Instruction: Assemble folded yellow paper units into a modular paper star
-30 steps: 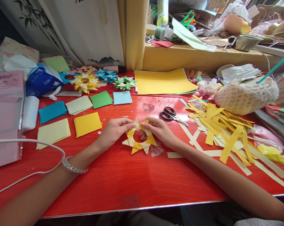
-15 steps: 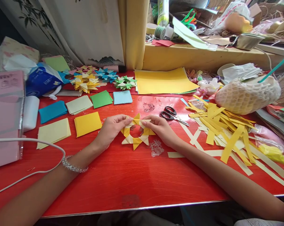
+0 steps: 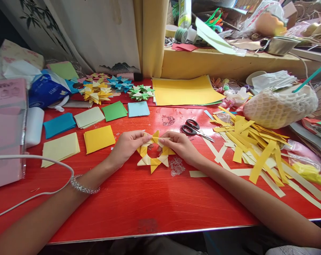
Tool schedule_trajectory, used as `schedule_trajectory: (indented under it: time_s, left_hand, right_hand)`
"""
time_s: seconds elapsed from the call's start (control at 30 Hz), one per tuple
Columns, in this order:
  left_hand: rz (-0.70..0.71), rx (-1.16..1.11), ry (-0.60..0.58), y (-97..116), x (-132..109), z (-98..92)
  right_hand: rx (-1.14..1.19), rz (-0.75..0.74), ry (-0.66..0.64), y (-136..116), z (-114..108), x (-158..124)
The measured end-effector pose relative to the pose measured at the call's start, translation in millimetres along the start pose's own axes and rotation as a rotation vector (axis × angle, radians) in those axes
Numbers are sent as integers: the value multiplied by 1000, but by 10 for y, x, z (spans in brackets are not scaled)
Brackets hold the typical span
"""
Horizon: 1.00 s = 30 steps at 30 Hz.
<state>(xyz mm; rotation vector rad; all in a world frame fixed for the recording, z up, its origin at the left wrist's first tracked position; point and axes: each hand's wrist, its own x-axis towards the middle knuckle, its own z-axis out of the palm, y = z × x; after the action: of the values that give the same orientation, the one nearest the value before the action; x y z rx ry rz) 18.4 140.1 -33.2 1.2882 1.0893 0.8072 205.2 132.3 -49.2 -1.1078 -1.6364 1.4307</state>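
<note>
Between my two hands is a folded paper star ring (image 3: 155,163) in yellow and cream, with points all round and an open middle. My left hand (image 3: 129,147) pinches its upper left part, thumb on top. On the upper right part, my right hand (image 3: 178,144) grips it between thumb and fingers. Some fingertips are hidden behind the paper. A yellow point stands up between the two thumbs. Just right of the ring lies a crumpled clear scrap (image 3: 177,166) on the red table (image 3: 139,202).
Scissors (image 3: 196,129) lie beyond my right hand, beside a heap of yellow and cream paper strips (image 3: 245,141). Stacks of coloured paper, including a yellow stack (image 3: 99,139), stand at left. Finished paper stars (image 3: 96,92) sit behind. A white cable (image 3: 67,166) crosses near my left forearm.
The star ring has tilted slightly, its lower point now nearer me. My thumbs have shifted a little on its upper edge; both hands still hold it.
</note>
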Motion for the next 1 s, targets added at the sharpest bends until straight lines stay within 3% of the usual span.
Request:
schedule_trajectory:
  time_s: [0.17,0.43,0.77,0.9,1.0]
  left_hand:
    - [-5,-21,-38,18,0,5]
    - [23,172,-63,-34,15,-10]
    - [7,200,-65,-30,-5,-10]
    - [15,148,-68,-29,-3,3]
    - [49,53,3,-23,11,0]
  right_hand:
    - [13,-29,37,-25,13,5]
    - [241,53,-19,-65,39,1]
    - [25,-6,5,-7,9,14]
    - [125,7,-36,-29,21,8]
    - [205,-36,13,-36,25,16]
